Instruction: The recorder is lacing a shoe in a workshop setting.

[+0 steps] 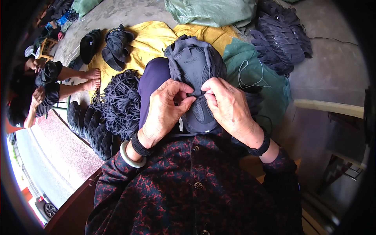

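Observation:
A dark grey shoe upper (192, 62) lies on my lap, its rounded toe end toward me. Over its middle, both hands meet almost fingertip to fingertip. My left hand (166, 105) is closed in a pinch of thumb and forefinger at the lacing. Opposite it, my right hand (229, 102) is closed too, its fingers curled at the same spot. A short dark strand that looks like a shoelace (199, 95) runs between the fingertips; most of it is hidden by them.
Left of my knee lies a tangled heap of dark laces (121, 103). Stacked shoe uppers (90, 125) sit beside it, with more uppers (280, 41) at the back right. Yellow sheeting (150, 33) and green sheeting (243, 58) cover the floor. Another person's hand (38, 96) shows at far left.

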